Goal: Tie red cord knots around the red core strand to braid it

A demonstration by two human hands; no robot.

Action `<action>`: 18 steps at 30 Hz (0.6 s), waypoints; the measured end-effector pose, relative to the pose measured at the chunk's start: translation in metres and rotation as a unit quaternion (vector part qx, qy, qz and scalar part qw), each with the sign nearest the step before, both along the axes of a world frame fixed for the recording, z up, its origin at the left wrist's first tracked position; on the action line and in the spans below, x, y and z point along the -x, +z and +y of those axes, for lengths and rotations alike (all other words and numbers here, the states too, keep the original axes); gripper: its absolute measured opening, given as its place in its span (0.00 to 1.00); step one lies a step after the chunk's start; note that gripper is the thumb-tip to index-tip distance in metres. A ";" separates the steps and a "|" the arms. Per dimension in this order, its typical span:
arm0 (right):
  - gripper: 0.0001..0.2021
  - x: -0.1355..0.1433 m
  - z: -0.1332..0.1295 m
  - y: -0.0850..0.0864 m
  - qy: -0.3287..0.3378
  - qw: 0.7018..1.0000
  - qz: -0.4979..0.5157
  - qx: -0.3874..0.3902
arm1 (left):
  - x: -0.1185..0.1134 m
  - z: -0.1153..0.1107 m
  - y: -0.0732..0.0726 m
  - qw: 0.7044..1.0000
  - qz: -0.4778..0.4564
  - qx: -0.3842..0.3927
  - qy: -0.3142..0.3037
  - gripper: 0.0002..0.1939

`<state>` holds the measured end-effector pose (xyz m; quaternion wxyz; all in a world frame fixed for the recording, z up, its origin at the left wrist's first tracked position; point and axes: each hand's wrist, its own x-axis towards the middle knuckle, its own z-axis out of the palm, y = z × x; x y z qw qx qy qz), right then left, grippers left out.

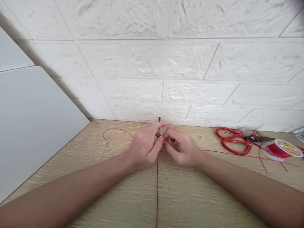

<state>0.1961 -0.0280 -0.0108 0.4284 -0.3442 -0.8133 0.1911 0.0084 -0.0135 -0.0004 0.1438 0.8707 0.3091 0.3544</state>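
Thin red cord [157, 190] runs from a dark nail [159, 118] near the wall down toward the front of the table. My left hand [146, 146] pinches the cord between thumb and fingers just below the nail, its index finger stretched out. Close against it, my right hand [181, 146] has thumb and fingertips pinched together at the same spot. The fingertips hide the part of the cord between them. One loose cord end [116, 129] curls out to the left, and another strand [220, 152] stretches to the right.
Red-handled scissors [237, 142] lie at the right, beside a spool of red cord [282, 150] and loose strands. A white brick-patterned wall [142, 63] rises behind the wooden table [190, 196]. A pale panel [35, 120] stands at the left.
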 end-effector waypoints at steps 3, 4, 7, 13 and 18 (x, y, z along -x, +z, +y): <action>0.06 0.000 0.000 0.004 -0.013 0.997 0.037 0.067 | -0.001 0.000 0.001 1.000 0.023 -0.007 0.015 0.17; 0.08 0.000 0.000 0.005 -0.019 0.993 0.061 0.102 | -0.001 0.000 0.002 0.999 0.024 -0.016 0.021 0.16; 0.13 0.002 0.001 0.006 -0.021 0.966 0.167 0.198 | -0.001 0.000 0.003 0.998 0.020 -0.036 0.048 0.14; 0.11 0.005 -0.005 0.022 0.025 0.918 0.297 0.260 | 0.000 0.004 0.003 0.998 0.010 -0.053 0.041 0.15; 0.13 -0.010 -0.013 0.059 0.029 0.934 0.225 0.275 | 0.001 0.005 0.001 0.997 -0.022 -0.049 0.048 0.18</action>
